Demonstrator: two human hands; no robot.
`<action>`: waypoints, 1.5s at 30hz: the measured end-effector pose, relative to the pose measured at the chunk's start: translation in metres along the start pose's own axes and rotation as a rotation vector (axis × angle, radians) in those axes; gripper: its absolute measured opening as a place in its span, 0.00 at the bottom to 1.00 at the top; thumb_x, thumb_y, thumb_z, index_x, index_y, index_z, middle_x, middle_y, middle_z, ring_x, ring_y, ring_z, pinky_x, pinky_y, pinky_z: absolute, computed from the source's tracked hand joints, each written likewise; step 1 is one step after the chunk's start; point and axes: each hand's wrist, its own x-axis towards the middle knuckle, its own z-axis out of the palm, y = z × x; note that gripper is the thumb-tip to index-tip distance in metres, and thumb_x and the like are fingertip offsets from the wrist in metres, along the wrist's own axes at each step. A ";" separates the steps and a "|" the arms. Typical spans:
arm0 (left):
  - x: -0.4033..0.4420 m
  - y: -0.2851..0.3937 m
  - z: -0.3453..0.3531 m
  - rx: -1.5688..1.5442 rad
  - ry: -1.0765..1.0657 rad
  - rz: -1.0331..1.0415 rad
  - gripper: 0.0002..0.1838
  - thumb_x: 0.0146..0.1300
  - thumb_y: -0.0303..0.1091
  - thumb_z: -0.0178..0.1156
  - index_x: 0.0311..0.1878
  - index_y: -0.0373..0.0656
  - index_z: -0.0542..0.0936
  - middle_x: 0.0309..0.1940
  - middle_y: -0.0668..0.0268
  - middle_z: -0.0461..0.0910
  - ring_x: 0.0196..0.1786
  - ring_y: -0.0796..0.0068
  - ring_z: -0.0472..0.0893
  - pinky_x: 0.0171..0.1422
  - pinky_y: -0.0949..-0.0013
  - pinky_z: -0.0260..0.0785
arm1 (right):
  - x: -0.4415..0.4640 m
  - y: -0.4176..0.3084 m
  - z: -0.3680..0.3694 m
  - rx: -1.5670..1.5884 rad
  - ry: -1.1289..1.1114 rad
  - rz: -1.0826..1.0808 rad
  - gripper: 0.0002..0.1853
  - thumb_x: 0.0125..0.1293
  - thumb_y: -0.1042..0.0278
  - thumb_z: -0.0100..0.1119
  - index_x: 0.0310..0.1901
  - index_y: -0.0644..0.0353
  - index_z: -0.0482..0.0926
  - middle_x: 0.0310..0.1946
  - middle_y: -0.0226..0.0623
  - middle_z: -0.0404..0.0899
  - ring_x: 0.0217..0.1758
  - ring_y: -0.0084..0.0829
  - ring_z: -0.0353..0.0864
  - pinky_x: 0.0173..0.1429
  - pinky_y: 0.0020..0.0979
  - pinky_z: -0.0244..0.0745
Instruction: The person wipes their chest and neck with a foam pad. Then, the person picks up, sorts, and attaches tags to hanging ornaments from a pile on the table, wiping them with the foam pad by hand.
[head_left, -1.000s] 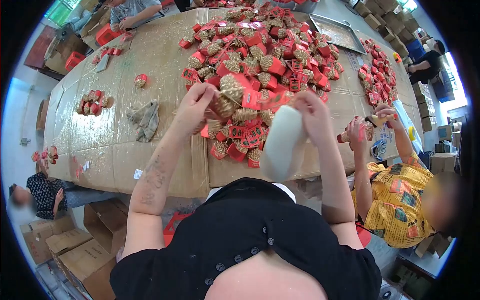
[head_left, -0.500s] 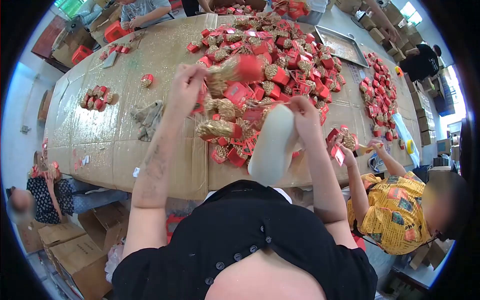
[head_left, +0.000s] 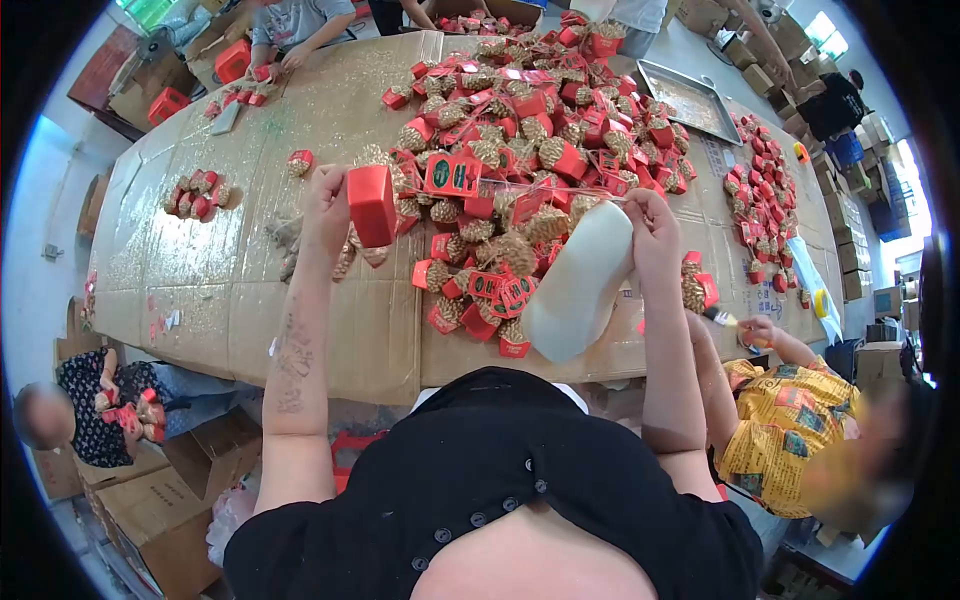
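My left hand [head_left: 326, 215] is closed at the side of a red-based ornament [head_left: 371, 207], raised over the cardboard-covered table. A thin string runs from there to the right, with a red tag [head_left: 452, 175] on it. My right hand [head_left: 652, 235] pinches near the string's other end. Against its fingers hangs a white sole-shaped pad [head_left: 583, 285], its lower end toward my chest. Below and beyond both hands lies a large pile of red and gold ornaments [head_left: 560, 155], tangled with strings and tags.
A grey cloth [head_left: 285, 240] lies left of my hand, near a small ornament cluster [head_left: 197, 195]. A metal tray [head_left: 690, 100] and a second pile [head_left: 760, 200] are at right. A co-worker in a yellow shirt [head_left: 790, 430] holds a brush [head_left: 720, 317] close by. Other people surround the table.
My left hand has moved left and down, bringing the ornament away from the pile. My right hand and the white pad have shifted right, and the string is stretched between the hands.
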 end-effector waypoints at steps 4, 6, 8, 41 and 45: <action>-0.021 -0.020 -0.031 0.514 -0.113 0.155 0.07 0.64 0.30 0.59 0.42 0.39 0.81 0.41 0.63 0.73 0.41 0.71 0.76 0.43 0.70 0.69 | 0.001 0.020 0.007 -0.253 -0.277 -0.048 0.04 0.67 0.75 0.55 0.42 0.62 0.77 0.30 0.30 0.78 0.36 0.19 0.74 0.42 0.24 0.70; -0.036 -0.057 -0.048 0.728 -0.282 0.203 0.06 0.61 0.29 0.60 0.41 0.41 0.81 0.40 0.63 0.74 0.40 0.65 0.77 0.42 0.69 0.69 | -0.006 0.026 0.019 -0.344 -0.363 0.057 0.05 0.68 0.75 0.55 0.43 0.63 0.77 0.32 0.28 0.78 0.38 0.18 0.75 0.44 0.23 0.70; -0.051 -0.094 -0.055 0.784 -0.343 0.164 0.08 0.60 0.33 0.61 0.42 0.45 0.81 0.42 0.63 0.76 0.43 0.60 0.78 0.45 0.63 0.70 | -0.013 0.042 0.034 -0.482 -0.442 0.093 0.08 0.67 0.68 0.54 0.44 0.60 0.78 0.30 0.41 0.80 0.35 0.32 0.79 0.44 0.32 0.73; -0.056 -0.037 0.095 -0.113 -0.859 -0.189 0.09 0.66 0.34 0.62 0.41 0.37 0.80 0.30 0.71 0.78 0.35 0.85 0.73 0.40 0.75 0.67 | -0.020 0.039 0.030 -0.173 -0.362 0.224 0.05 0.71 0.74 0.52 0.45 0.61 0.76 0.30 0.27 0.75 0.33 0.15 0.73 0.39 0.20 0.69; -0.062 -0.022 0.084 -0.126 -0.867 -0.287 0.10 0.68 0.33 0.59 0.47 0.38 0.80 0.33 0.71 0.79 0.39 0.85 0.74 0.44 0.76 0.68 | -0.027 0.038 0.029 -0.195 -0.351 0.248 0.06 0.71 0.74 0.52 0.45 0.61 0.77 0.30 0.27 0.76 0.34 0.16 0.74 0.40 0.21 0.70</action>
